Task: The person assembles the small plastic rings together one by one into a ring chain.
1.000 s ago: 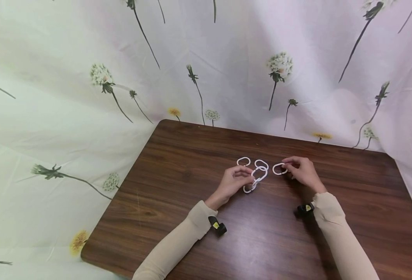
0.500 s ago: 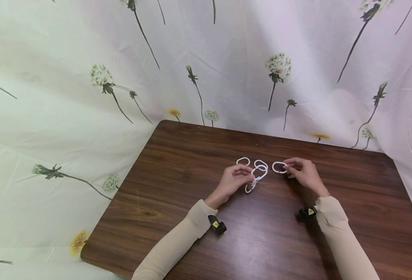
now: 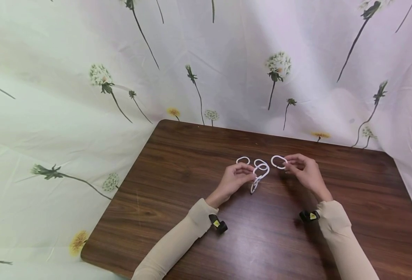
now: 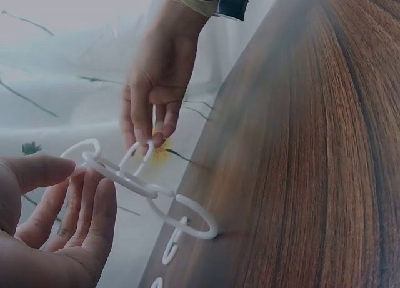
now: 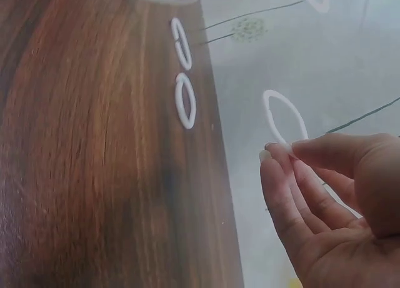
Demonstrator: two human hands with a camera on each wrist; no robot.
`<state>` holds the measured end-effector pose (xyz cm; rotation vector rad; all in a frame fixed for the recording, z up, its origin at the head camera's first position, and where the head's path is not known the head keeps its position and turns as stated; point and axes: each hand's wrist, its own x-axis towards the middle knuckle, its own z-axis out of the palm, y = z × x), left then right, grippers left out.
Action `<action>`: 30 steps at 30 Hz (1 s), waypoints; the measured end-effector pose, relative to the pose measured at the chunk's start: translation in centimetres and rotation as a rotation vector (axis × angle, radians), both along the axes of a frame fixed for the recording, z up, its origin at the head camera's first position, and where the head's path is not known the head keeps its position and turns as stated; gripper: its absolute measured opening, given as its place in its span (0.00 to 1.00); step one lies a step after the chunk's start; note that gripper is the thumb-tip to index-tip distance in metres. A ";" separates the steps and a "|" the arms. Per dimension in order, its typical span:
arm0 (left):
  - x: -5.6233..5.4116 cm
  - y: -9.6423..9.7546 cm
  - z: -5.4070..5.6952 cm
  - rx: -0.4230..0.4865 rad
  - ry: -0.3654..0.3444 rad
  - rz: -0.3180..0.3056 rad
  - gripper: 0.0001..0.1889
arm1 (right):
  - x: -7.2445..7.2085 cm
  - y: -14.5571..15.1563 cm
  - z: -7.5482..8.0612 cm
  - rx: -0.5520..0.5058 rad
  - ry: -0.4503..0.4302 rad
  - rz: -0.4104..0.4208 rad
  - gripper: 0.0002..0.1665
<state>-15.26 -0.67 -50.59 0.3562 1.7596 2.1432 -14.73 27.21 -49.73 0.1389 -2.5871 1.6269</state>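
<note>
Thumb and fingers of my left hand pinch a short chain of white oval plastic links, raised above the table in the left wrist view. One link dangles from the chain on the near side in the head view. My right hand pinches a single white link by its end, with a small gap in its rim. That link is apart from the chain, a little to its right in the head view. Exactly where the left fingertips meet the chain is partly hidden in the head view.
Two loose white links, one farther link and one nearer link, lie on the brown wooden table in the right wrist view. A pale curtain with printed dandelions hangs behind the table's back and left edges.
My right hand has lifted its link slightly and turned it. The dangling link of the left hand's chain has swung a little to the right; the left hand has barely moved.
</note>
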 end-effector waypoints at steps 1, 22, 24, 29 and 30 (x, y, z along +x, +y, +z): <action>0.0 0.0 0.1 0.003 -0.001 -0.002 0.17 | 0.1 -0.1 0.1 -0.008 0.000 0.000 0.16; 0.2 0.4 0.5 0.019 -0.004 -0.014 0.17 | 2.1 -1.9 3.4 -0.143 0.080 0.013 0.16; 0.2 0.4 0.6 0.016 -0.001 -0.015 0.16 | 2.3 -2.2 3.6 -0.181 0.096 0.022 0.17; 0.2 0.6 0.8 0.016 0.002 -0.012 0.15 | 2.6 -3.0 3.9 -0.269 0.123 0.066 0.17; 0.2 0.7 0.8 0.018 0.001 -0.013 0.15 | 2.7 -3.1 3.9 -0.286 0.123 0.077 0.17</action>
